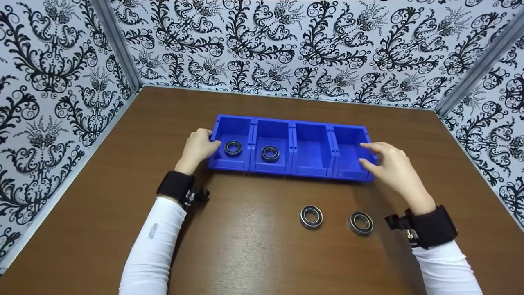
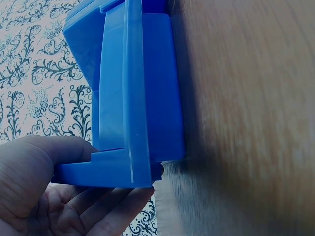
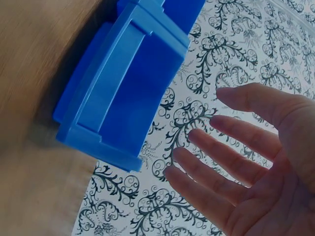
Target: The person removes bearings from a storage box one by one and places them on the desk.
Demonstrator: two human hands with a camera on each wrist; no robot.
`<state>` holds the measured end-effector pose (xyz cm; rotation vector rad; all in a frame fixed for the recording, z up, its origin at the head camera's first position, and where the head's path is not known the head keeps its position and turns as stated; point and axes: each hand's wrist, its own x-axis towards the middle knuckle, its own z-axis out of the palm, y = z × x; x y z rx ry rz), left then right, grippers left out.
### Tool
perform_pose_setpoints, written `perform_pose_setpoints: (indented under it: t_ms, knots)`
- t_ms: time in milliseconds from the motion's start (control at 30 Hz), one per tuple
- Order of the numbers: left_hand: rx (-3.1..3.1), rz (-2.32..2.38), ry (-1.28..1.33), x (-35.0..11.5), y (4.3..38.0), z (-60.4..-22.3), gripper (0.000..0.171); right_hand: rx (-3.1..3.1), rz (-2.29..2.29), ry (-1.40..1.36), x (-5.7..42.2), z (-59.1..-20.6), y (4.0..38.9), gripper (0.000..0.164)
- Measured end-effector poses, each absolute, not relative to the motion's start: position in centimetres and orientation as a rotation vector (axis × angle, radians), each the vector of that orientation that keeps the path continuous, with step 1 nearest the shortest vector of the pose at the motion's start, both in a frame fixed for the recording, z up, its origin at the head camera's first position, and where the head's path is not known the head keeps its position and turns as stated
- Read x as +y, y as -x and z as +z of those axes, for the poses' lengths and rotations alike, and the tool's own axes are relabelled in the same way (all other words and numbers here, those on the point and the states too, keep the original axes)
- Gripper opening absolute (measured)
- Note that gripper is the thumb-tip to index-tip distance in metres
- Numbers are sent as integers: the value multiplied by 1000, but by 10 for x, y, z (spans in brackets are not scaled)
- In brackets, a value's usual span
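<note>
A blue bin with a row of compartments (image 1: pixel 313 174) stands on the brown table. My left hand (image 1: pixel 198 148) grips its left end wall, thumb inside and fingers outside, as the left wrist view also shows on the blue wall (image 2: pixel 113 169). One black-and-silver ball bearing (image 1: pixel 233 148) lies in the leftmost compartment, and a second bearing (image 1: pixel 270 154) in the one beside it. At the right end, my right hand (image 1: pixel 391 166) has its thumb and fingers spread; in the right wrist view this hand (image 3: pixel 241 162) is apart from the bin (image 3: pixel 106 98) and holds nothing.
Two more bearings lie on the table in front of the bin: one bearing (image 1: pixel 311 217) nearer the middle, another bearing (image 1: pixel 360 223) to its right. Patterned black-and-white panels (image 1: pixel 266 49) surround the brown table (image 1: pixel 245 246) at the back and sides.
</note>
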<state>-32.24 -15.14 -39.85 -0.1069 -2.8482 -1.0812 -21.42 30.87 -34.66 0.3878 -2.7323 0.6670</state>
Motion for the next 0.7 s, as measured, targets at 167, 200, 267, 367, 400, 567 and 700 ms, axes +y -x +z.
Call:
perform_pose_setpoints:
  t_ms: [167, 200, 267, 367, 400, 567, 700]
  knots:
    - [-2854, -1090, 104, -152, 322, -398, 25, -2702, 697, -350, 316, -349, 217, 40]
    - [-2853, -1092, 105, -152, 322, -398, 25, -2695, 701, -343, 317, -350, 217, 40]
    - [-2854, -1092, 110, -152, 323, -399, 24, -2695, 711, -324, 320, -351, 219, 40]
    - [-2855, -1093, 115, -152, 323, -399, 23, -2703, 735, -293, 323, -354, 221, 41]
    - [-2855, -1094, 117, -152, 323, -399, 23, -2707, 741, -283, 325, -355, 221, 41]
    - [-2855, -1102, 116, -153, 323, -399, 20, -2725, 763, -235, 331, -359, 225, 42]
    - [-2848, -1109, 119, -153, 324, -399, 19, -2737, 796, -197, 336, -363, 227, 43]
